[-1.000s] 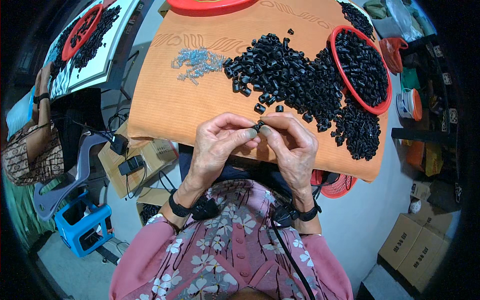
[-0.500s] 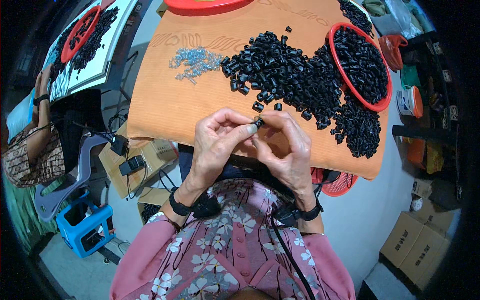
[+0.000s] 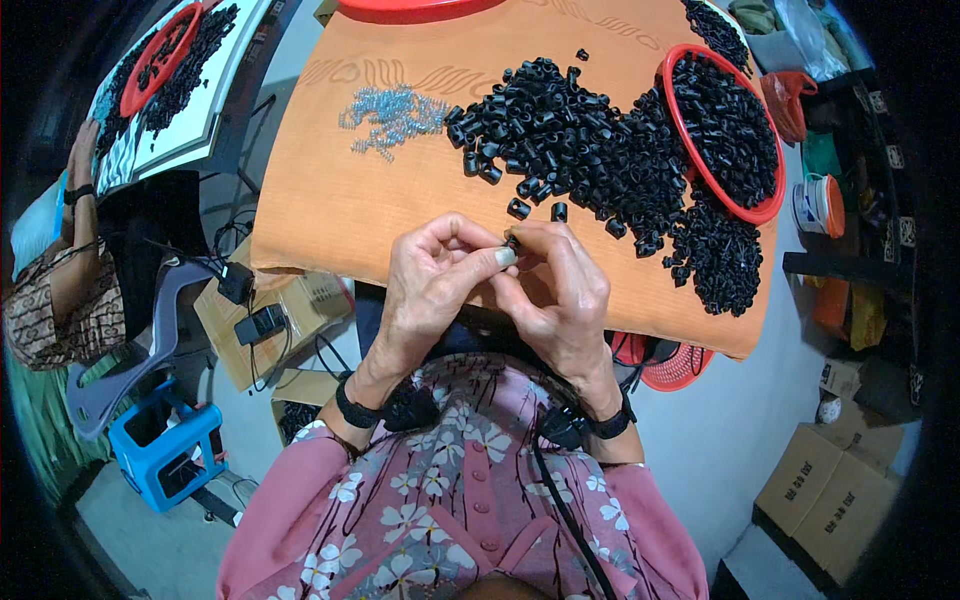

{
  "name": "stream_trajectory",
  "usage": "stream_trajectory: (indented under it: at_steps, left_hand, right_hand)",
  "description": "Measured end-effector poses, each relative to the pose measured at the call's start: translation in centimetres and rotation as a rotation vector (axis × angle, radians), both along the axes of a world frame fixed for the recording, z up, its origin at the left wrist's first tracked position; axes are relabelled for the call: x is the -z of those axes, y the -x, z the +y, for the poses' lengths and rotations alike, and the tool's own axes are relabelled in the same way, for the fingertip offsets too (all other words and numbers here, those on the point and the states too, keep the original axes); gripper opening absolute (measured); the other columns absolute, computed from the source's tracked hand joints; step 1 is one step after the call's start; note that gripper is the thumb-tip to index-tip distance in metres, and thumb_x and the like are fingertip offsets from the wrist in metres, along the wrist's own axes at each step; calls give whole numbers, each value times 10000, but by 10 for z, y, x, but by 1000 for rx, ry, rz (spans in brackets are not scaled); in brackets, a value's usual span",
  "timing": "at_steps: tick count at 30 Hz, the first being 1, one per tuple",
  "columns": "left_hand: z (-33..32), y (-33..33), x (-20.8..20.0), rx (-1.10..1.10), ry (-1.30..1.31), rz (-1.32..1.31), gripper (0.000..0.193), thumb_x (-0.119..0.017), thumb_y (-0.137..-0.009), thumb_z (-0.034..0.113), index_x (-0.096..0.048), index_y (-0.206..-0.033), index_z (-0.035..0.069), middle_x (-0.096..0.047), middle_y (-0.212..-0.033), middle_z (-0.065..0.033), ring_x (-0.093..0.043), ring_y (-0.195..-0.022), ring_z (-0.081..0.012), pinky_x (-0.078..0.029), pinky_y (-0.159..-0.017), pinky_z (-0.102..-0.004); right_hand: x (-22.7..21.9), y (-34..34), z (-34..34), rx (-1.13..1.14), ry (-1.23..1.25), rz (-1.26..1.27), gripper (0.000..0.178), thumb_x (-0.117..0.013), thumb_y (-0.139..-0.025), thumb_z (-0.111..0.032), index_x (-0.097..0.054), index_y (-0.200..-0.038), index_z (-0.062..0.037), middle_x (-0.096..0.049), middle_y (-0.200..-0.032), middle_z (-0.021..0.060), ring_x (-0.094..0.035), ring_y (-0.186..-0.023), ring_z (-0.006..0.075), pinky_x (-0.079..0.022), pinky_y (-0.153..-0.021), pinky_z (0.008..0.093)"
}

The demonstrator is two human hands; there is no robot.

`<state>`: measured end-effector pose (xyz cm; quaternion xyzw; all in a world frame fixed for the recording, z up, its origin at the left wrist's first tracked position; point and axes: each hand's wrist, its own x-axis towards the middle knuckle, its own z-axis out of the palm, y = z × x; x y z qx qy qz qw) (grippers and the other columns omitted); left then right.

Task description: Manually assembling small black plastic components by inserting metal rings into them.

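Over the near edge of the orange-covered table point(image 3: 330, 220), my left hand point(image 3: 435, 285) pinches a small black plastic part point(image 3: 512, 241) between thumb and forefinger. Closed against the same part from the other side is my right hand point(image 3: 562, 295), its fingertips touching my left thumb. Most of the part is hidden by the fingers. Just beyond my hands lie a few loose black plastic pieces point(image 3: 518, 208), hollow and short. Behind them spreads a big heap of similar black pieces point(image 3: 560, 130). Small metal springs point(image 3: 392, 118) lie in a loose pile to its left.
A red round basket point(image 3: 776, 190) full of black parts stands at the right, with smaller black parts point(image 3: 715, 265) heaped before it. Another red tray point(image 3: 420, 12) is at the far edge. At left, a person point(image 3: 75, 270) sits by a white table. Cardboard boxes point(image 3: 830, 490) stand lower right.
My right hand has shifted slightly left and its fingers have closed in on the black part, which now shows less. My left hand stays nearly in place.
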<state>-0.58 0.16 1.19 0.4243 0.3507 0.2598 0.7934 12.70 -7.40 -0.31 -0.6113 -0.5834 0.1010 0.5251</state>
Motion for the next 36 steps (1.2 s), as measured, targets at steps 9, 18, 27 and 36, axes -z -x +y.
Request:
stream_trajectory:
  at_steps: [9,18,27,36]
  left_hand:
    - [-1,-1,1,37,-57,41,88,-659,-875,32,-624,-915,-39,-666,-800,-69,-624,-698,-75,-524,-627,-198]
    - [-3,-4,-1,3,-15,28,90,-638,-892,34,-624,-941,-41,-668,-837,-72,-636,-745,-87,-533,-677,-205]
    - [2,-2,8,-55,-116,-4,146,-609,-922,52,-634,-1008,-64,-677,-933,-119,-663,-812,-129,-557,-779,-246]
    - [7,2,9,-175,-184,91,131,-605,-915,17,-622,-1014,-67,-675,-871,-105,-667,-779,-132,-556,-738,-230]
  right_hand:
    - [0,-4,0,7,-137,-266,291,-707,-661,27,-562,-913,36,-583,-782,141,-581,-637,286,-485,-551,361]
    - [-4,-5,-5,34,-56,-104,284,-723,-696,10,-565,-932,30,-582,-812,140,-589,-692,287,-488,-585,367]
    - [-34,-109,-14,592,214,19,262,-724,-759,-47,-647,-995,36,-662,-763,96,-623,-661,131,-507,-626,271]
    - [-54,-104,-10,533,162,75,98,-681,-819,-42,-708,-907,-7,-687,-796,64,-613,-716,99,-489,-644,253]
